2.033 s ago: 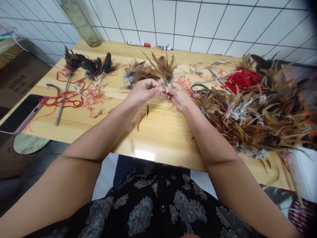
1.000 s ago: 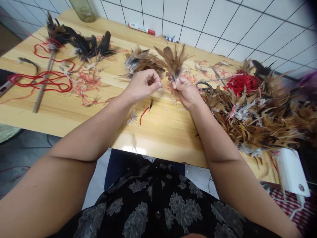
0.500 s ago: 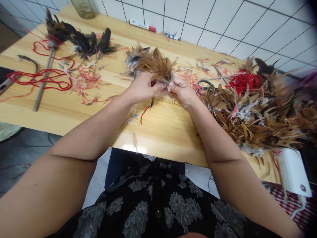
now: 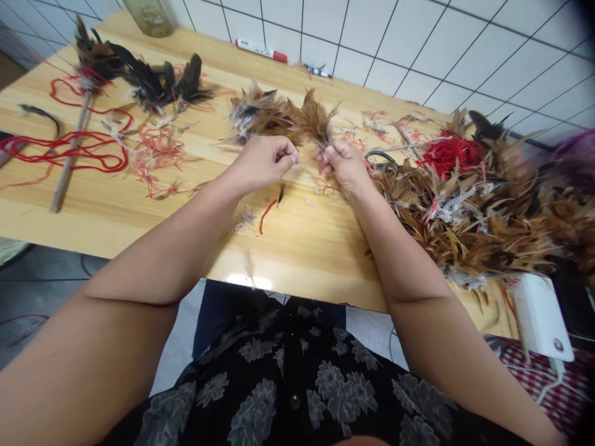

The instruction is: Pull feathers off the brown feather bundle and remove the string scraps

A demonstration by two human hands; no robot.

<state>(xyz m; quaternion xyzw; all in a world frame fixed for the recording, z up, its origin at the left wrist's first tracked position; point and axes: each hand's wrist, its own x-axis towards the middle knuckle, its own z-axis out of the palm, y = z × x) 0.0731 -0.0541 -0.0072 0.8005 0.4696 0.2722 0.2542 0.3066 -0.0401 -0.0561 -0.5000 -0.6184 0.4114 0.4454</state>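
My right hand [image 4: 344, 166] is closed around the quill ends of a small bunch of brown feathers [image 4: 316, 118], which fans upward from my fingers. To its left, my left hand [image 4: 267, 162] is closed in a pinch, thumb against fingertips, apart from the bunch. Whatever may be between those fingertips is too small to make out. Just behind the left hand lies a pile of brown and grey feathers [image 4: 260, 114]. A short piece of red string [image 4: 266, 215] and a tiny dark feather [image 4: 281, 195] rest on the table below.
A large heap of brown feathers [image 4: 465, 223] covers the right side, with a red string bundle [image 4: 453, 155] at its back. On the left are a stick [image 4: 72, 161] topped with dark feathers, looped red cord [image 4: 97, 162] and black feathers [image 4: 160, 80]. A marker [image 4: 260, 49] lies by the wall.
My hands have moved apart: the left has drawn away from the feather bunch. The right still holds the bunch, now tilted upright and separate from the pile.
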